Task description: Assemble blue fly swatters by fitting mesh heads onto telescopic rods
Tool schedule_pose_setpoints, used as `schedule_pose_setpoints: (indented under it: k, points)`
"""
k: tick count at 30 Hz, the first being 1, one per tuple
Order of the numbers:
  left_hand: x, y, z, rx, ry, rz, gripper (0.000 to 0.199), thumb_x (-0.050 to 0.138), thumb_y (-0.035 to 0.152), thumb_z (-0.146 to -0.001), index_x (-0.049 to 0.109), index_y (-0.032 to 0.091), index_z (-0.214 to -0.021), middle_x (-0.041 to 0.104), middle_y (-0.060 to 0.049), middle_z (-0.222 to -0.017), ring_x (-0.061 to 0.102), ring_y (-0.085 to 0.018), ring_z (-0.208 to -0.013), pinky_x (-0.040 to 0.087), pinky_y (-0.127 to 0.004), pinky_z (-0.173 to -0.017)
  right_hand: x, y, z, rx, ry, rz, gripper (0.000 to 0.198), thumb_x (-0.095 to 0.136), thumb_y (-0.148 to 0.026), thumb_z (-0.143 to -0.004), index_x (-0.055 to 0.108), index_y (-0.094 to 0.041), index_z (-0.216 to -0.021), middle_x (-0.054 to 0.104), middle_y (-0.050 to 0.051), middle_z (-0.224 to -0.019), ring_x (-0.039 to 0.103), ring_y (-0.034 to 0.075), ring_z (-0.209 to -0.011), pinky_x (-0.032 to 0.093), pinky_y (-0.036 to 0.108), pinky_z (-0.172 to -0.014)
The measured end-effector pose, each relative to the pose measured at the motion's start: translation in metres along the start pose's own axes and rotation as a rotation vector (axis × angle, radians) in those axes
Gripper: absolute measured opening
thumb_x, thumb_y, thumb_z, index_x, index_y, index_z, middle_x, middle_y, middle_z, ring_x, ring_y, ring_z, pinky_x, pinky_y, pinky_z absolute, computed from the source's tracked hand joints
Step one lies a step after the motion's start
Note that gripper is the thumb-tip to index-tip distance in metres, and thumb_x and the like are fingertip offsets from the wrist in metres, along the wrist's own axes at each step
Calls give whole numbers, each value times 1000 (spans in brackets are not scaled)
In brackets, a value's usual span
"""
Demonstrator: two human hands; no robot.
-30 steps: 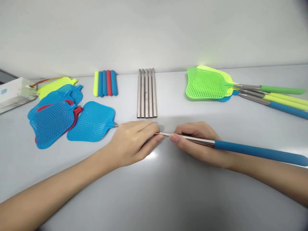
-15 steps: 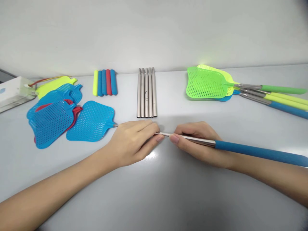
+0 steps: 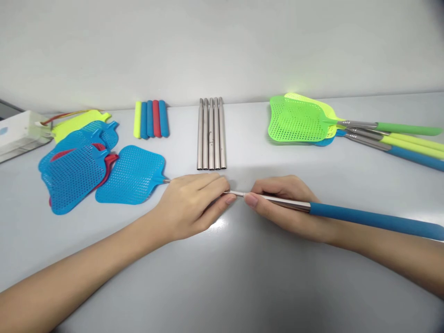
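Note:
A fly swatter [image 3: 133, 178] with a blue mesh head, thin metal rod and blue grip lies across in front of me, its head at the left and its grip reaching the right edge. My left hand [image 3: 196, 203] is closed around the thin rod, which disappears under the fingers and comes out beside the thumb. My right hand [image 3: 284, 203] is closed on the thicker metal tube just ahead of the blue grip [image 3: 374, 222], thumb at the tube's end. A short piece of thin rod shows between the two hands.
Left of my hands are stacked swatter heads [image 3: 78, 178] in blue, red and yellow, beside a white box [image 3: 22, 134]. Several foam grips [image 3: 151, 119] and metal tubes [image 3: 211, 134] lie at the back. Swatters with handles [image 3: 301, 120] are piled at the back right, near the wall.

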State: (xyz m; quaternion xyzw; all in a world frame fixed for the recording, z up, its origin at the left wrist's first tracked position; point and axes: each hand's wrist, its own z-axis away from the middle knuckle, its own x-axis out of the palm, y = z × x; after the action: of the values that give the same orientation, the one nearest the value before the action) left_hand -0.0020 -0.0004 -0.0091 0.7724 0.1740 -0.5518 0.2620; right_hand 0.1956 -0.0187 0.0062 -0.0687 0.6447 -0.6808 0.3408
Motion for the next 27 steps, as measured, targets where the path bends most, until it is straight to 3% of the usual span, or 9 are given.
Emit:
schedule_pose_setpoints:
  k: [27]
  points:
    - [1,0,1,-16,0,1,19,36,28,-84,47,18,-72,48,2,-57,43,-9,-49,29,-22,-45,-1,-2,1,1,-13,9,33,41,-35,-83,46,-16,-58,40,-4,-51,36,6,-48,24,20,-44]
